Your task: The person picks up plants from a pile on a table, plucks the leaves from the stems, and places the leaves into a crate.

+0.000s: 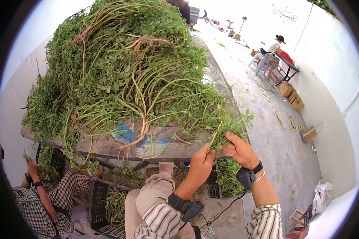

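Observation:
Near the table's front right corner, my left hand (200,168) is closed around the lower stems of a small bunch of leafy green plants (217,137). My right hand (239,149) pinches the same bunch higher up, thumb on top, close beside the left. A big heap of the same greens (119,67) covers most of the table (175,149). One plant with a long pale root (143,125) lies at the heap's front, its root tips hanging near the edge.
Black crates with greens stand below: one crate (99,207) by my legs, another crate (213,183) under the corner. A co-worker in checked clothes (48,203) sits at left. Farther right, a seated person (273,49) works at a small table (287,69) near cardboard boxes (291,95).

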### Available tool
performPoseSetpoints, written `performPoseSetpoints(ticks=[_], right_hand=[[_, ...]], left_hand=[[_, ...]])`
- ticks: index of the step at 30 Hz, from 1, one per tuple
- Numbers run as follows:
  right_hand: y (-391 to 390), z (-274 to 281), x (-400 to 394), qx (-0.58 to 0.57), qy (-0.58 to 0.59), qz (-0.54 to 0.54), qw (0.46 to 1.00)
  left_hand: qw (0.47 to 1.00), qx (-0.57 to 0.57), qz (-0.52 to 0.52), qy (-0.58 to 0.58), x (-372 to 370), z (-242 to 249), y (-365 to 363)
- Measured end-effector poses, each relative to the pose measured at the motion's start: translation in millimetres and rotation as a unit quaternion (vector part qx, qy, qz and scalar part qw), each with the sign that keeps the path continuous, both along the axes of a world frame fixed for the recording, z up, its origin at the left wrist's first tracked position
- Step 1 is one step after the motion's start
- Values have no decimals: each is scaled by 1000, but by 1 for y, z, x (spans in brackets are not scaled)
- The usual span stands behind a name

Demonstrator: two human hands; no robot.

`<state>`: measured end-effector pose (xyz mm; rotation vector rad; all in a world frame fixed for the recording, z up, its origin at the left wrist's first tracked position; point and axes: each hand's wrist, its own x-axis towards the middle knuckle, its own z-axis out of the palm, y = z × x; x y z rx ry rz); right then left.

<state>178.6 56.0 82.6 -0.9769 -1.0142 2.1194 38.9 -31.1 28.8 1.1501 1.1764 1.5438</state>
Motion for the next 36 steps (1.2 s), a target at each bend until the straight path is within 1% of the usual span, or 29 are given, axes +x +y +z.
performPoseSetpoints(ticks=[1, 3, 4, 6, 9, 13, 15, 17, 19, 20, 21, 22, 23, 24, 25, 26, 28, 30, 31, 33, 34, 36], right_hand=[[-1, 0, -2, -1, 0, 0, 1000], [-2, 5, -8, 14, -51, -7, 999], [-2, 5, -8, 13, -51, -7, 999], [-3, 3, -9, 65, -83, 20, 994], [-2, -1, -8, 83, -114, 19, 990], [-1, 0, -3, 107, -132, 44, 984], [-6, 7, -7, 155, -135, 51, 977], [-8, 9, -10, 159, -142, 52, 976], [-10, 5, -12, 164, -149, 53, 974], [-12, -2, -13, 205, -147, 44, 967], [-12, -6, -13, 246, -146, 35, 958], [-13, -4, -13, 246, -146, 34, 958], [-14, -1, -12, 247, -143, 60, 957], [-16, 2, -12, 247, -141, 86, 955], [-19, 4, -13, 246, -140, 86, 955], [-21, 6, -14, 246, -140, 85, 955], [-23, 6, -12, 246, -140, 82, 955], [-22, 3, -7, 186, -84, 76, 976], [-20, 1, -5, 185, -85, 76, 976], [-17, -5, -3, 132, 4, 88, 987], [-17, -4, -4, 131, 4, 88, 988], [-19, -1, -11, 144, -63, 39, 987]], left_hand=[[1000, -6, 0, 14, 0, 1, 0], [1000, -3, 5, 13, 1, -3, 1], [1000, 0, 11, 11, 1, -4, 1], [1000, 4, 18, 22, 1, -5, 0], [999, 9, 26, 29, 1, -4, 0], [998, 25, 43, 42, 3, -8, 1], [998, 24, 37, 38, 3, -12, 2], [999, 22, 32, 34, 3, -13, 1], [1000, 2, -11, -28, 1, -13, 0], [1000, 2, -11, -28, 0, -13, 0], [996, -5, -35, -79, -1, -11, 0], [990, -11, -59, -131, -2, -10, 0], [990, -12, -59, -131, -4, -7, -1], [986, -42, -73, -146, -7, -4, -2], [980, -72, -86, -162, -9, -1, -3], [980, -72, -86, -162, -9, 1, -3], [989, -45, -70, -126, -8, 3, -2], [989, -43, -64, -129, -7, 2, -1], [989, -41, -55, -134, -6, 2, 0], [990, -28, -52, -131, -5, 1, 0], [991, -13, -50, -124, -5, 1, 1], [991, -10, -49, -126, -3, 0, 2]])
